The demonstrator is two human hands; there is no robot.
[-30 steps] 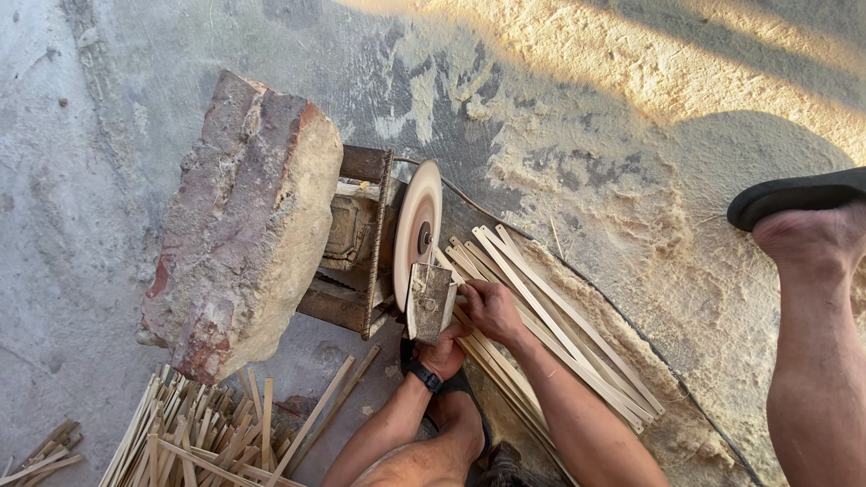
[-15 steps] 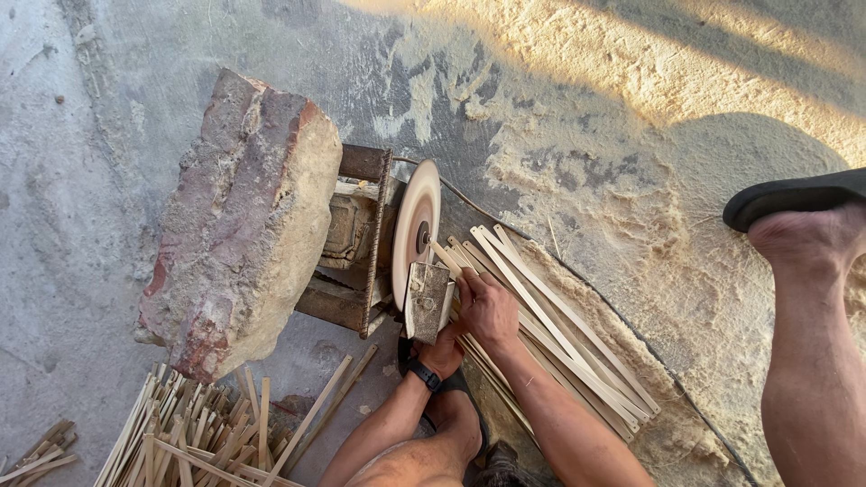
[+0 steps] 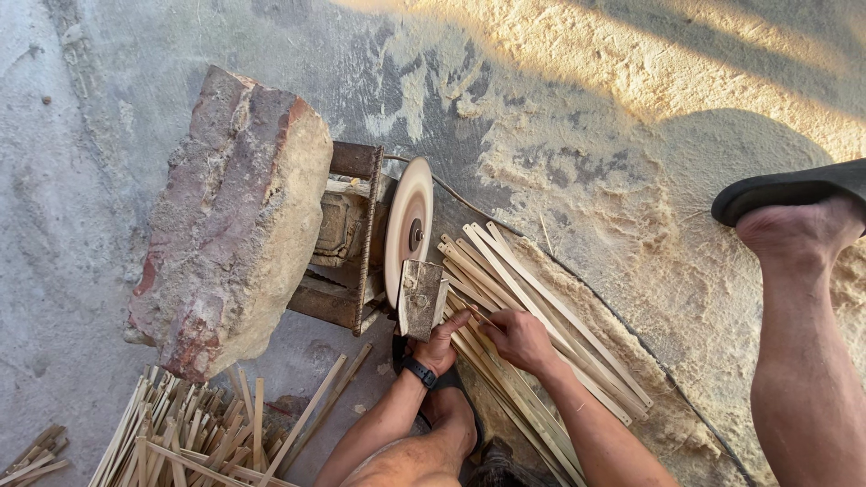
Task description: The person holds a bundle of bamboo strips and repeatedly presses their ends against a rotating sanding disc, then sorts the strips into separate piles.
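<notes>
A: From the head view, what do the hands hold?

B: The left hand (image 3: 439, 341), with a dark watch (image 3: 419, 371) on its wrist, and the right hand (image 3: 517, 337) meet over a thin stick (image 3: 475, 315). Both pinch it between fingertips and thumb, fingers curled closed on it. The stick lies just beside the small wooden block (image 3: 420, 297).

A: And that block?

B: It stands upright, touching the lower edge of the pale round disc (image 3: 408, 226), which is mounted on a rusty metal frame (image 3: 354, 239).

A: What sits left of the frame?

B: A large rough chunk of brick and mortar (image 3: 231, 216), leaning against it.

A: More sticks?

B: A fan of long pale slats (image 3: 550, 325) lies on the ground under the right hand, running down to the right. Another heap of shorter sticks (image 3: 194, 437) lies at the lower left. Sawdust (image 3: 631, 216) covers the ground to the right, where a foot in a dark sandal (image 3: 794, 212) rests.
</notes>
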